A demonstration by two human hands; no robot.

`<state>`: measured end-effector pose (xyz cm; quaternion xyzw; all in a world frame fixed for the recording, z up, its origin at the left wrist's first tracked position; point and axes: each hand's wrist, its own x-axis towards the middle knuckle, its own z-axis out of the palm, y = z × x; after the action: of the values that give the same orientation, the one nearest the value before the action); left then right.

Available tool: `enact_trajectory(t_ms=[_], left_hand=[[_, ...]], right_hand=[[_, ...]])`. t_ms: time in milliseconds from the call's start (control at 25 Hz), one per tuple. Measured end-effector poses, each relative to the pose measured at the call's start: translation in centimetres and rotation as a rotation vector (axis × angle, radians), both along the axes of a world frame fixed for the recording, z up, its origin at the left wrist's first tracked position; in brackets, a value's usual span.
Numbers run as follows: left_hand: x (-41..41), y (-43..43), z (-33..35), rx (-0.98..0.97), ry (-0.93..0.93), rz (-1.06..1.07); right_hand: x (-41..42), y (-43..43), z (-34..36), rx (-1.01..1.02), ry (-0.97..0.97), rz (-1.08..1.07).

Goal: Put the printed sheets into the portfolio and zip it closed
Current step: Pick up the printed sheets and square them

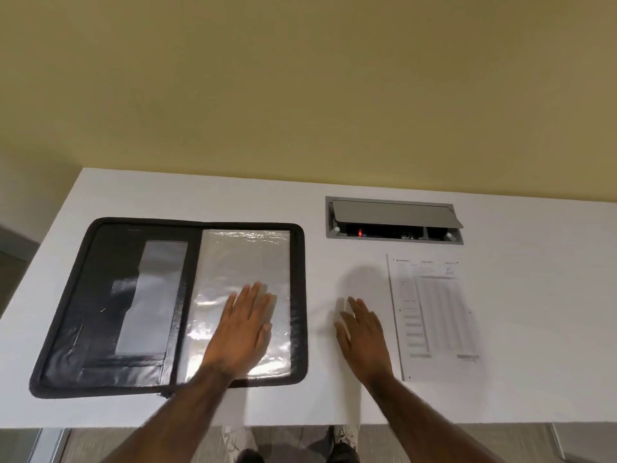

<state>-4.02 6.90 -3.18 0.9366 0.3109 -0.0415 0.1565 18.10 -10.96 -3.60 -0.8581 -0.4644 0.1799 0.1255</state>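
Fingers (255, 295) of the left hand (242, 332) spread flat and straight, gripping nothing, palm down over the clear plastic sleeve (233, 262) on the right half of the open portfolio (100, 305). One portfolio, black, lying unzipped and fully opened on the left of the white table (334, 396), its zipper edge running round the outside. Its left half shows dark pockets, with a grey panel (157, 295) in the middle.

Moving right, the right hand (362, 332) is also open, fingers extended and loose, holding nothing, over bare tabletop between the portfolio and the paper; whether it touches the surface, hard to tell, it is blurred. Two hands, both empty.

Further right, the printed sheets (437, 315) lie flat on the table, well apart from the portfolio; how many in the stack cannot be told. Just behind them, one grey cable box (394, 218) set into the table, lid propped, a red light inside. Behind the table, a plain yellow wall (300, 78).
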Motion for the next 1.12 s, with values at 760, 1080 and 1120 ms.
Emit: enact_trajectory(t_ms=[760,1080,1120], left_hand=[[25.2,-14.1,-2.0,-0.176,0.205,-0.254],[25.6,-14.6,-1.7,-0.159,0.25,-0.226],[25.7,-14.6,-1.7,-0.162,0.248,-0.227]], right_hand=[[30.8,-7.2,1.9,-0.388,0.13,-0.073],[32.0,-6.5,2.0,-0.455,0.069,0.024],[32.1,-6.4,2.1,-0.459,0.066,0.029]])
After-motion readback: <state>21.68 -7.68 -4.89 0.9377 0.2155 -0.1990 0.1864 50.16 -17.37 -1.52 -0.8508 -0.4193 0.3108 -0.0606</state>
